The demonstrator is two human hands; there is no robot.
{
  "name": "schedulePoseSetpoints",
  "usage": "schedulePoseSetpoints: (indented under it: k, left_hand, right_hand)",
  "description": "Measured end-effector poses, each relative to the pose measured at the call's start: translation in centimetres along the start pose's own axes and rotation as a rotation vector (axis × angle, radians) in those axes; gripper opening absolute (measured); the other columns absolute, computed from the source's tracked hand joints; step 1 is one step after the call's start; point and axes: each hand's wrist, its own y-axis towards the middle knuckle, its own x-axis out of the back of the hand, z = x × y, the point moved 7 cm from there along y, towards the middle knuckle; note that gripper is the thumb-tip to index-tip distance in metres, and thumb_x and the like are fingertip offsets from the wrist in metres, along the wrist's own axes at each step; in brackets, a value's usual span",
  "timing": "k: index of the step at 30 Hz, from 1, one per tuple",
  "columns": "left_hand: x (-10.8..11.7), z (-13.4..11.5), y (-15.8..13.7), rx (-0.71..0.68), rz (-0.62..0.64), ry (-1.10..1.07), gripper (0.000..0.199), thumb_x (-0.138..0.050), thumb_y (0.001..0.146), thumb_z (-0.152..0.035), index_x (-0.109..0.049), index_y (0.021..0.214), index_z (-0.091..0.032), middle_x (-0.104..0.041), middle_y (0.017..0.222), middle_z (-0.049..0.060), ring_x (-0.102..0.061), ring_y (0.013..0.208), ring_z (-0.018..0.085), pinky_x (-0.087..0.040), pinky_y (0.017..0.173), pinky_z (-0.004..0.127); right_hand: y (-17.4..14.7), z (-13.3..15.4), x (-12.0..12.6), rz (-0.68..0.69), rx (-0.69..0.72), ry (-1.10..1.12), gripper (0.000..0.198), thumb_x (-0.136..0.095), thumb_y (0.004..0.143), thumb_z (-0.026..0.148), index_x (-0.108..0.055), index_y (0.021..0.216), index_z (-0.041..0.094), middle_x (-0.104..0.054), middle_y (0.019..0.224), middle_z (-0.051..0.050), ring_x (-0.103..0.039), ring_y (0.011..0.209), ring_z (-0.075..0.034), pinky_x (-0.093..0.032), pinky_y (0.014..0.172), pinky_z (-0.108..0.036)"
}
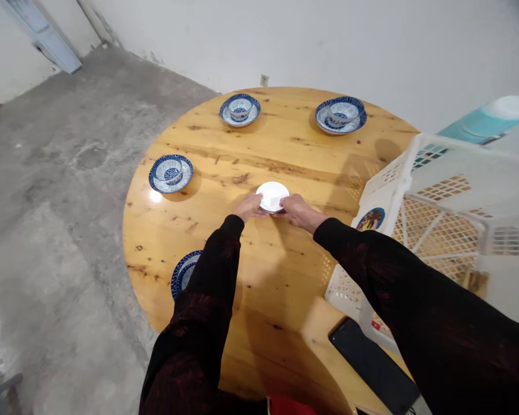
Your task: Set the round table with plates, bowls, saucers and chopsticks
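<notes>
A small white round dish [272, 195] is over the middle of the wooden table. My left hand [249, 207] grips its left edge, thumb on top and fingers curled below. On the opposite edge, my right hand [300, 211] is closed the same way. Whether the dish touches the tabletop, or is one piece or a stack, I cannot tell. Around it, near the table's rim, stand blue-and-white plates with bowls: a left plate [154, 180], a back plate [224, 114] and a back-right plate [358, 122]. My left sleeve partly hides another patterned plate [178, 275].
A white plastic basket [409, 190] with lattice walls stands on the right side of the round wooden table [268, 259]. In front of it lies a black phone [374, 363]. Behind the basket is a turquoise container [471, 124] with a white top. A wall runs behind the table.
</notes>
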Motion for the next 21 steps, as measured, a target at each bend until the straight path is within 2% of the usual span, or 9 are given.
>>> schedulePoseSetpoints:
  k: [4, 7, 14, 21]
  left_hand:
    - [-0.1, -0.5, 1.6, -0.001, -0.026, 0.107, 0.044, -0.039, 0.105, -0.029, -0.050, 0.143, -0.009, -0.076, 0.097, 0.014, -0.072, 0.066, 0.015, -0.062, 0.072, 0.028]
    - [0.2, -0.6, 2.7, -0.021, -0.069, 0.169, 0.045, -0.036, 0.105, -0.027, -0.051, 0.143, -0.006, -0.076, 0.101, 0.017, -0.071, 0.063, 0.015, -0.061, 0.067, 0.027]
    - [1.7, -1.5, 5.0, -0.111, -0.179, 0.264, 0.043, -0.041, 0.104, -0.027, -0.056, 0.139, -0.008, -0.076, 0.101, 0.016, -0.071, 0.064, 0.017, -0.060, 0.065, 0.028]
    - [2.6, -2.7, 6.3, -0.207, -0.212, 0.284, 0.038, -0.045, 0.104, -0.030, -0.059, 0.133, -0.010, -0.075, 0.108, 0.016, -0.071, 0.066, 0.016, -0.059, 0.066, 0.027]
  right_hand:
    - [1.3, -0.2, 0.0, 0.004, -0.044, -0.032, 0.025, -0.056, 0.092, 0.001, -0.060, 0.115, 0.010, -0.066, 0.082, -0.008, -0.069, 0.067, -0.018, -0.053, 0.048, -0.021]
    - [2.3, -0.3, -0.1, -0.013, -0.015, -0.001, 0.026, -0.057, 0.091, 0.000, -0.061, 0.114, 0.010, -0.065, 0.082, -0.008, -0.068, 0.067, -0.017, -0.056, 0.050, -0.021]
    - [4.7, 0.5, -1.5, -0.045, 0.060, 0.067, 0.033, -0.056, 0.085, -0.002, -0.062, 0.115, 0.013, -0.063, 0.086, -0.007, -0.066, 0.069, -0.016, -0.062, 0.055, -0.023]
    - [6.8, 1.9, -2.3, -0.075, 0.108, 0.073, 0.032, -0.056, 0.084, -0.001, -0.062, 0.112, 0.014, -0.065, 0.098, -0.009, -0.066, 0.069, -0.014, -0.062, 0.055, -0.023]
